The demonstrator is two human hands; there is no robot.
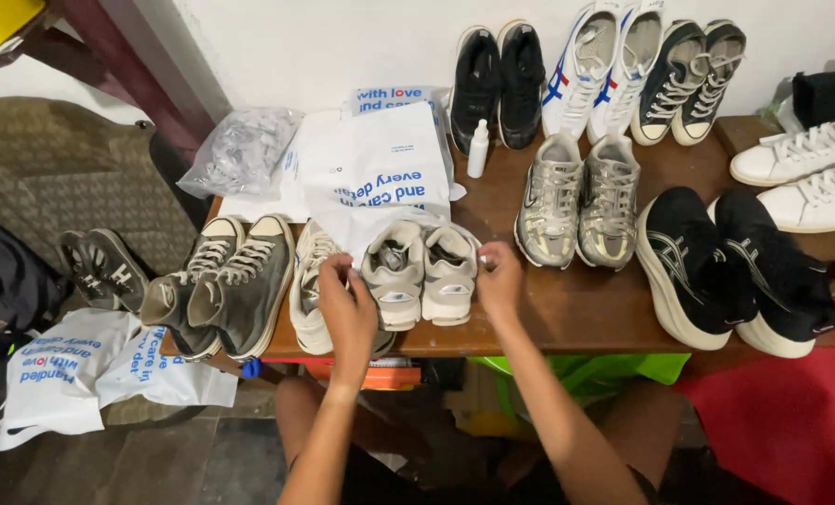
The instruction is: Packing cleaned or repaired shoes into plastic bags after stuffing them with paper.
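Left hand (347, 304) grip pinching the cream sneakers (420, 271) at the heel; right hand (499, 278) fingers pressing their outer side. Pair sitting at the table (567, 313) front edge. Judging light, soft-padded; holding heels works best.

Both forearms are bare, no sleeves, rings or watch on the left hand (347, 313) or right hand (499, 281).

Soft, even indoor light fell from above; shadows stayed faint, focus was sharp, and the edges bowed slightly.
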